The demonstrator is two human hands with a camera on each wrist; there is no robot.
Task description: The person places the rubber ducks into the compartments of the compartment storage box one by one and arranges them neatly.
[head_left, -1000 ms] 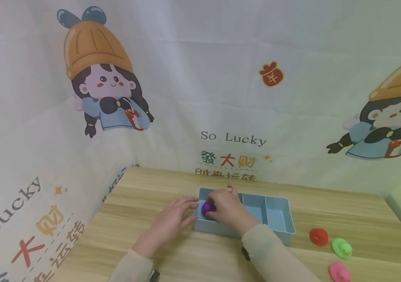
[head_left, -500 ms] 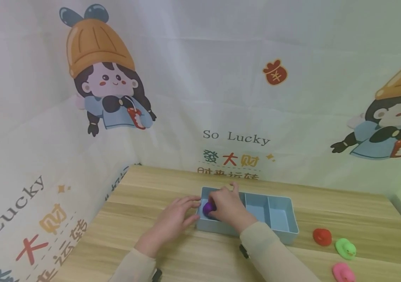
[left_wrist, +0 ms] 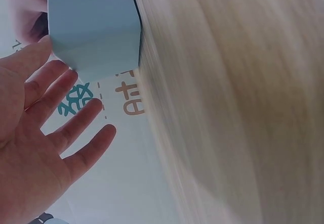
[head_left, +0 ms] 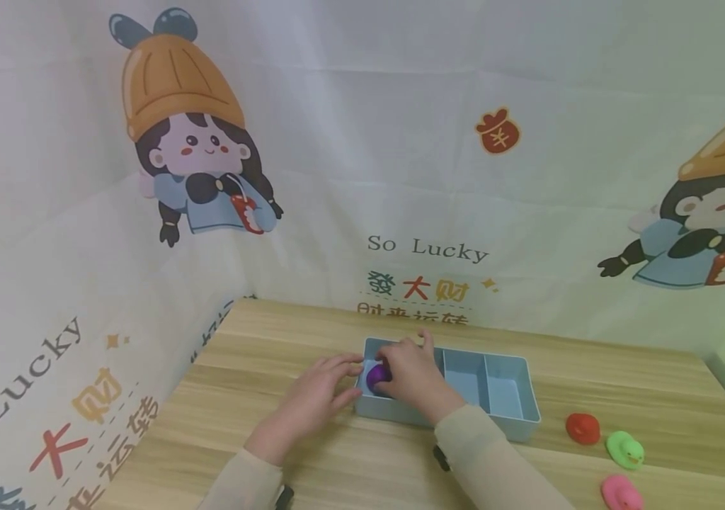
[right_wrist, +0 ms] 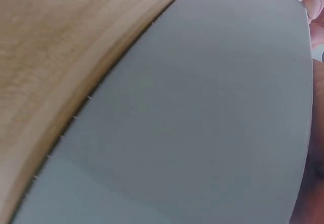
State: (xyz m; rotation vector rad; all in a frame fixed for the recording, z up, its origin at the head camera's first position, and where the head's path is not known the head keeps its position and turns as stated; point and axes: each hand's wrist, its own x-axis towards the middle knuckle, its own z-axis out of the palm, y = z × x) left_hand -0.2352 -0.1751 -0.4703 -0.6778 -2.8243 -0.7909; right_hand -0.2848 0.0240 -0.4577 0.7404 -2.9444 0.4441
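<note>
In the head view, a light blue divided box [head_left: 513, 398] lies lengthwise on the wooden table. My right hand [head_left: 415, 374] reaches into its left part and grips a small rounded purple toy [head_left: 375, 378] by thumb and fingers. The toy is partly covered by that hand, so its full shape cannot be made out. My left hand [head_left: 313, 394] is at the box's left end, fingertips at the rim. The left wrist view has the left hand [left_wrist: 45, 133] with fingers extended, thumb and fingertips against the box's end wall [left_wrist: 96, 32]. The box wall [right_wrist: 182, 113] fills most of the right wrist view.
On the table [head_left: 311, 474], right of the box, lie a red toy [head_left: 583, 428], a green toy duck [head_left: 625, 450] and a pink toy duck [head_left: 621, 492]. A printed cloth [head_left: 350, 142] hangs behind the table and along its left side.
The head view has shifted slightly. Both hands keep nearly the same places at the box, the right one still gripping the purple toy.
</note>
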